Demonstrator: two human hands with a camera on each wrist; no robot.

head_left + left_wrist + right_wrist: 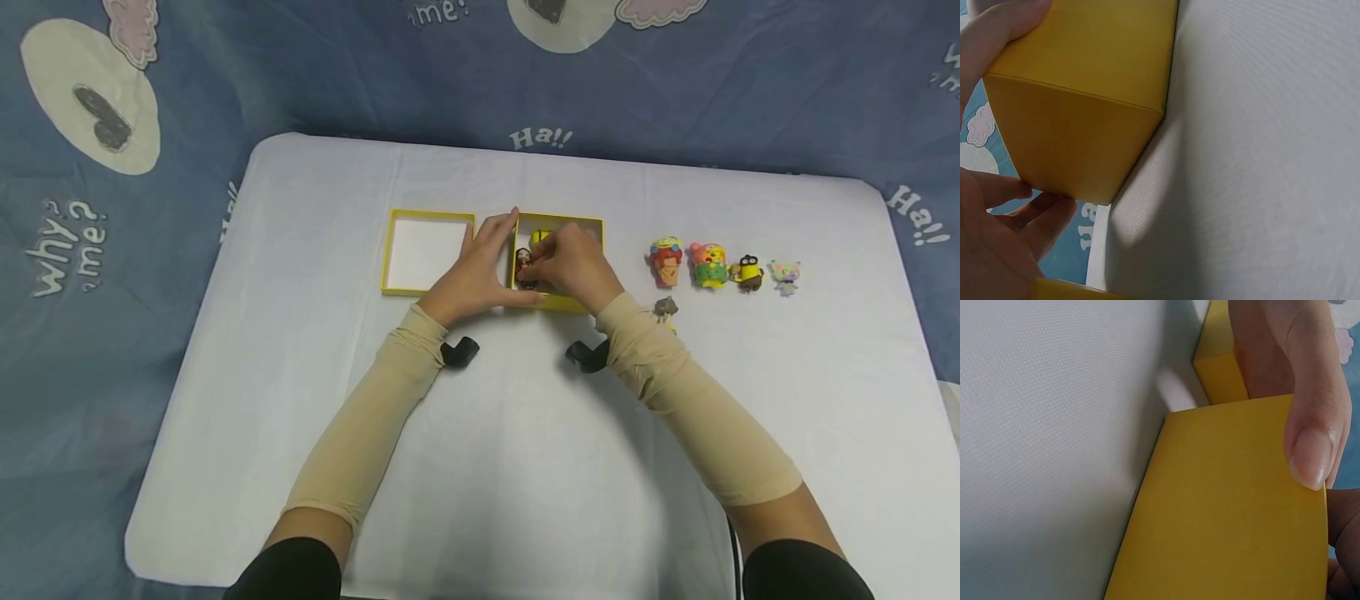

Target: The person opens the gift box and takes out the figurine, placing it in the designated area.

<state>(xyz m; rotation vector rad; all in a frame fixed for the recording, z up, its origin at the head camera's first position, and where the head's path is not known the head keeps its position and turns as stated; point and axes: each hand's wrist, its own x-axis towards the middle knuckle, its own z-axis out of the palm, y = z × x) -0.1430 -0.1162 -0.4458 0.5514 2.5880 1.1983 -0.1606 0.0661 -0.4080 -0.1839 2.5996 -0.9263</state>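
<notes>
A yellow box (564,302) with a pale inside stands near the table's middle. My left hand (472,271) grips its left end, thumb on the front wall and fingers at the far corner. In the left wrist view the yellow outer walls (1079,137) show up close. My right hand (576,262) reaches into the box and pinches a small dark-haired figurine (522,257) at its left side. Behind those fingers a yellow toy (538,237) lies partly hidden in the box.
Left of the box lies a shallow yellow-rimmed lid (386,258), inside up. To the right stand an ice-cream-cone toy (666,262), a pink-and-green toy (708,267), a yellow-and-black figurine (748,273) and a pale figurine (786,277). A grey-topped figurine (664,307) sits beside my right sleeve.
</notes>
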